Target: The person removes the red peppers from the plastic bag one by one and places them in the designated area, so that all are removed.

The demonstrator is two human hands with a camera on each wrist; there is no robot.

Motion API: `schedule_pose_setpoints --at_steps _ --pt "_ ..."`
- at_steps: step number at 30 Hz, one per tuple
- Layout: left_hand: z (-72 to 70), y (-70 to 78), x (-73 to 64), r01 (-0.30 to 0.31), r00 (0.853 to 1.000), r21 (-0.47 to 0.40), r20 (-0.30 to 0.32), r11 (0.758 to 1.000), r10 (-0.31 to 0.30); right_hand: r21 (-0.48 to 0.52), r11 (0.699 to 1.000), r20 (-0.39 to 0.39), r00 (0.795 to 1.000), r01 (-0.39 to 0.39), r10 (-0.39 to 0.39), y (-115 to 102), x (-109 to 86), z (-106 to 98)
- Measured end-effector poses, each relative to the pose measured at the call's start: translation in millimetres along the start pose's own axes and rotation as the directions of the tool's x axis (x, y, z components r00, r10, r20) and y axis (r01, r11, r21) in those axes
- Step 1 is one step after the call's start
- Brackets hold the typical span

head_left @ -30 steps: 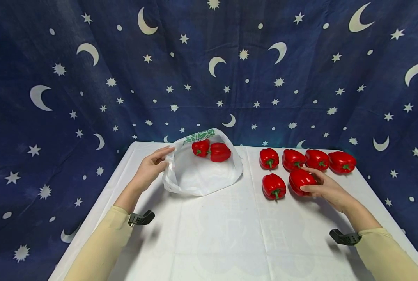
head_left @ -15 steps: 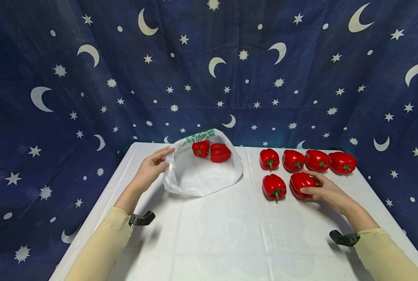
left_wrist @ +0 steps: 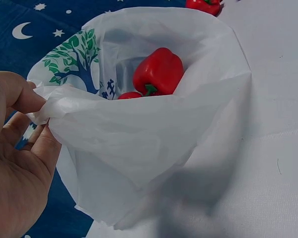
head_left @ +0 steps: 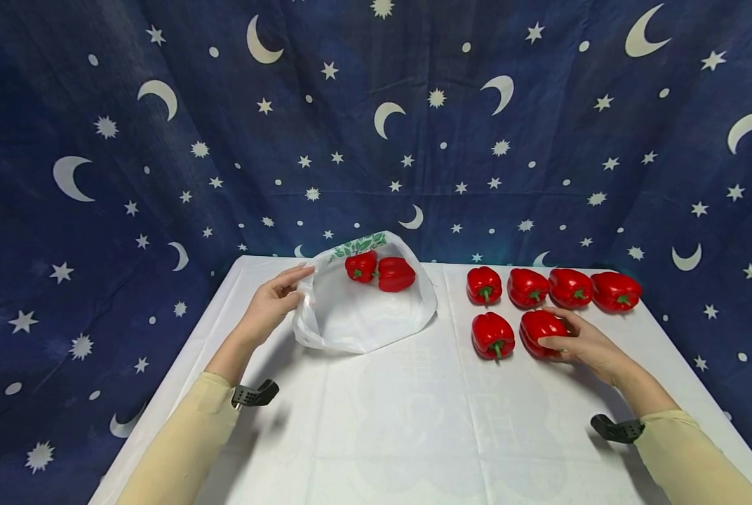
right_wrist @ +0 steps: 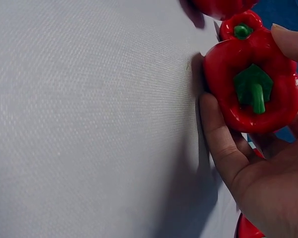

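Note:
A white plastic bag (head_left: 370,319) with a green leaf print lies with its mouth open on the left half of the table. My left hand (head_left: 270,305) pinches its left rim between thumb and fingers; the left wrist view shows the gathered plastic (left_wrist: 64,101) there. Inside the bag are two red bell peppers, one (head_left: 396,274) beside the other (head_left: 360,266). On the right, my right hand (head_left: 593,347) grips a red bell pepper (head_left: 536,332) from its right side. In the right wrist view that pepper's green stem (right_wrist: 256,91) faces the camera, with fingers and thumb around it.
Left of the gripped pepper lies another bell pepper (head_left: 492,336). Behind them several more bell peppers (head_left: 570,287) stand in a row near the table's far edge. The white-covered table (head_left: 407,428) meets a dark blue curtain (head_left: 351,126) at the back and sides.
My right hand and the bell pepper in its grip have come down slightly toward the table in the last second. The left hand and the bag stay where they were.

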State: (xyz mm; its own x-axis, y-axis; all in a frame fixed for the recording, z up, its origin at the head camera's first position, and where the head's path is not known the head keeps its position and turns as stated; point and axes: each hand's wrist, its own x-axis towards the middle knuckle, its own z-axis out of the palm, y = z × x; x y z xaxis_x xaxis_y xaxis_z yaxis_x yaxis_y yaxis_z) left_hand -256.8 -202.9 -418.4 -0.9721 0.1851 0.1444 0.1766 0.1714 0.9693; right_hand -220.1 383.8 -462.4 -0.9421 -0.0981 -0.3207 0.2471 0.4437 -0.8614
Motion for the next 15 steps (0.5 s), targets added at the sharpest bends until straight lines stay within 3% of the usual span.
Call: schedule_pose_setpoints --at_steps 15 --pt "-0.4 -1.5 -1.2 0.000 1.000 -0.008 -0.004 1.000 0.000 -0.031 0.999 0.016 0.999 0.035 -0.034 -1.8 2.9 3.6"
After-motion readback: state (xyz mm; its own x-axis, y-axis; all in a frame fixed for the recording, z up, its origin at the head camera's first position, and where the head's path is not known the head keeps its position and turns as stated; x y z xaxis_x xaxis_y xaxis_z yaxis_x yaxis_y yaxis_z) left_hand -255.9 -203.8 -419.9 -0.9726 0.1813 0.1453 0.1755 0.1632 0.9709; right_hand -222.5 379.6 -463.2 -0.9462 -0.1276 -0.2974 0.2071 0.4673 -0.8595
